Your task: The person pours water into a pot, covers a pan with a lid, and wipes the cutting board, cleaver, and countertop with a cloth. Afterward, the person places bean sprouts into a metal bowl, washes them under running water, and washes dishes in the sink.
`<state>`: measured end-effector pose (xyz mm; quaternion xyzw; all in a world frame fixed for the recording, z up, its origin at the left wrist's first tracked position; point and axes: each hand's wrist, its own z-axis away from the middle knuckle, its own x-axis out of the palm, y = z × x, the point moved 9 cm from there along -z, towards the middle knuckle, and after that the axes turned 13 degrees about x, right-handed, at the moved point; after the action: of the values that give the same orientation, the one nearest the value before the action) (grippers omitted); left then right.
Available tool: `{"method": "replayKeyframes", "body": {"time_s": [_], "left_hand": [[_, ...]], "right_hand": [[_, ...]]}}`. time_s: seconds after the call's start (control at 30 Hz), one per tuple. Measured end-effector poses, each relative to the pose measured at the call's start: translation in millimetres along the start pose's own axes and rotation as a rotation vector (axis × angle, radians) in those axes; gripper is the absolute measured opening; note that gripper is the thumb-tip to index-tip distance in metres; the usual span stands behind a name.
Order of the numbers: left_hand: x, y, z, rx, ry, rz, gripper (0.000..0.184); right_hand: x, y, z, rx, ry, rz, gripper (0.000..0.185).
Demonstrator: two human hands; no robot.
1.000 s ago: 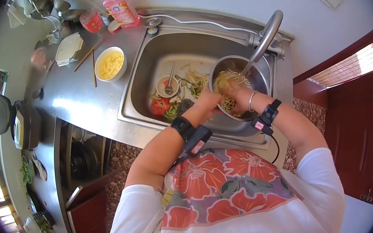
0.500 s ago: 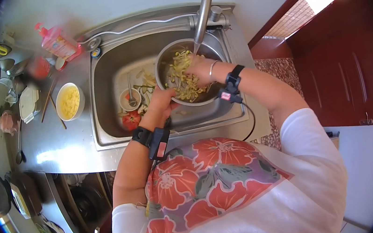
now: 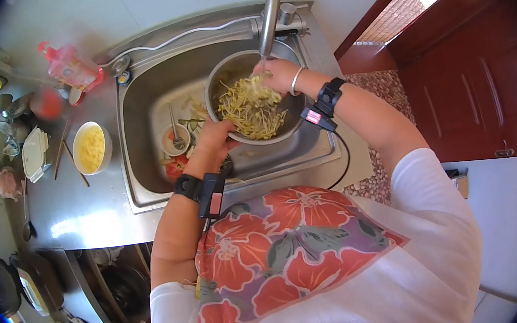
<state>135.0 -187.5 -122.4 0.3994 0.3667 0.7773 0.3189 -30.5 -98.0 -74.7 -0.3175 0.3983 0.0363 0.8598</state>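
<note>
A round metal bowl (image 3: 212, 89) with yellow-green bean sprouts (image 3: 257, 117) in it is in the right part of the steel sink, under the faucet (image 3: 270, 13). My left hand (image 3: 215, 139) grips the bowl's near left rim. Just below the faucet's mouth, at the bowl's far right side, my right hand (image 3: 279, 76) is closed on some sprouts. Left of the bowl, a small bowl (image 3: 168, 148) with a spoon (image 3: 174, 128) lies in the sink. Close to it are red tomato scraps (image 3: 176, 167) and other vegetable scraps, partly hidden by my left forearm.
On the counter left of the sink (image 3: 123, 140) stands a white bowl of yellow pieces (image 3: 91, 149), beside chopsticks (image 3: 61, 158) and a white lidded container (image 3: 36, 153). A pink soap bottle (image 3: 73, 68) is at the back left. Utensils hang on the far left.
The view has shifted, so the sink appears farther left. My right hand has risen from among the sprouts toward the faucet's mouth. My left hand stays at the bowl's rim.
</note>
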Motion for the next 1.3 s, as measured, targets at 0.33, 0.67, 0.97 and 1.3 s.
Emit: {"method": "replayKeyframes", "body": {"time_s": [0.33,0.67,0.97,1.3], "left_hand": [[0,-2,0,0.001,0.051,0.004,0.043],[7,0,-2,0.033,0.057,0.039,0.046],[-14,-9,-5,0.035,0.139,0.045,0.046],[-7,5,-16,0.009,-0.037,0.039,0.046]], "right_hand": [[65,-35,34,-0.526,-0.122,0.715,0.049],[59,-13,13,-0.45,-0.114,0.74,0.04],[-40,21,10,-0.299,0.373,0.021,0.03],[47,94,47,0.418,-0.405,-1.078,0.025]]}}
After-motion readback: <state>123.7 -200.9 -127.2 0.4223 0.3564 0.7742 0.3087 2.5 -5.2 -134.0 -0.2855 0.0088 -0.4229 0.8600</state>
